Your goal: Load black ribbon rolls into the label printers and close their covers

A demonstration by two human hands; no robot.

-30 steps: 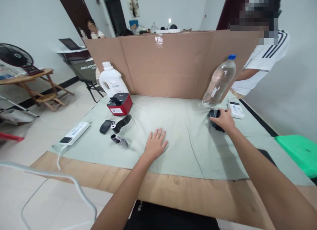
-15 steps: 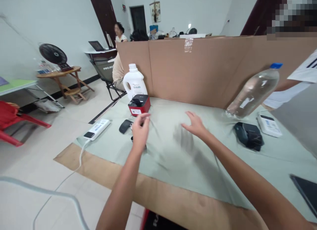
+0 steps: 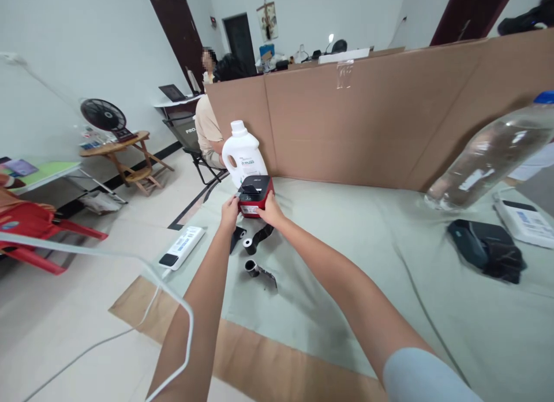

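A small red and black label printer (image 3: 255, 195) stands near the back left of the cloth-covered table (image 3: 346, 235). My left hand (image 3: 229, 210) grips its left side, and my right hand (image 3: 272, 209) closes on its right side. Just in front of it lies a roll of black ribbon (image 3: 253, 242) with its tail trailing right. Closer to me is a second black roll (image 3: 255, 268) with a loose end. A dark flat piece (image 3: 238, 238) is partly hidden by my left hand. A white jug (image 3: 244, 151) stands directly behind the printer.
A white power strip (image 3: 182, 249) with a cord lies at the left edge. On the right are a large clear bottle (image 3: 489, 157) with a blue cap, a black device (image 3: 485, 249) and a white box (image 3: 526, 217). A cardboard wall (image 3: 346, 119) borders the back; a seated person (image 3: 212, 128) is beyond.
Both hands have moved to the printer and taken hold of its sides; before, they were apart in the air above the table. The view has shifted left.
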